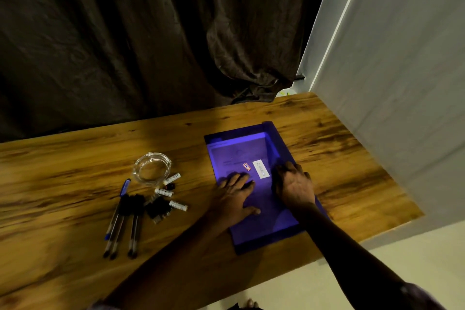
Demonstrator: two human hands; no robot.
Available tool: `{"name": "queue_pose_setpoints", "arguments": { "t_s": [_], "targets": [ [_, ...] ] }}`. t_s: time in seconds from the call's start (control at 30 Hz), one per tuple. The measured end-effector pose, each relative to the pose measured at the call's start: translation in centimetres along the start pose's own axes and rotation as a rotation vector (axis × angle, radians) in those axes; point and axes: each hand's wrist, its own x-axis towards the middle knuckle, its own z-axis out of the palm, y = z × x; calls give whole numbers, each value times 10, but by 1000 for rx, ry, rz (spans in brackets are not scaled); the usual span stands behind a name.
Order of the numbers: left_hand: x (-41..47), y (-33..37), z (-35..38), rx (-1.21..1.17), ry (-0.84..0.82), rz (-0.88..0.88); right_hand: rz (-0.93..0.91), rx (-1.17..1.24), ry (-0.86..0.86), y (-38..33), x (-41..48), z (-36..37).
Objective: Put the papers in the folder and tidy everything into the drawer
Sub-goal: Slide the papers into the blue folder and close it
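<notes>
Item one: a translucent blue folder (254, 189) lay flat on the wooden table (75, 184), toward its right end, with its long side running away from the person. Printed papers (234, 156) showed dimly through the cover, and a white label (261, 170) with a small red sticker (246, 166) beside it sat near the middle of the cover.

Item two: the left hand (235, 199) rested palm down on the folder's near left part, fingers spread flat and gripping nothing. The right hand (293, 185) pressed on the folder's right side, just beside the label, fingers extended and slightly curled onto the cover; no object was held in it.

Item three: a clear glass ashtray (151, 168) stood left of the folder, well apart from it.

Item four: just in front of the ashtray lay several small white batteries (178, 205) mixed with a cluster of black clips (157, 207); their exact kind could not be told.

Item five: four pens (120, 221) lay roughly parallel at the left of that cluster, one with a blue cap.

Item six: a dark curtain (125, 33) hung behind the table, and a white wall (402, 83) stood at its right end.
</notes>
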Motion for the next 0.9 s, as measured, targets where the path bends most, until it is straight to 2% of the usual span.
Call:
{"name": "queue_pose_setpoints", "arguments": {
  "t_s": [0.3, 0.9],
  "targets": [
    [-2, 0, 4, -75, 33, 20, -66, -87, 43, 1, 1, 14],
    [-4, 14, 10, -19, -9, -52, -29, 36, 91, 16, -5, 23]
  ]
}}
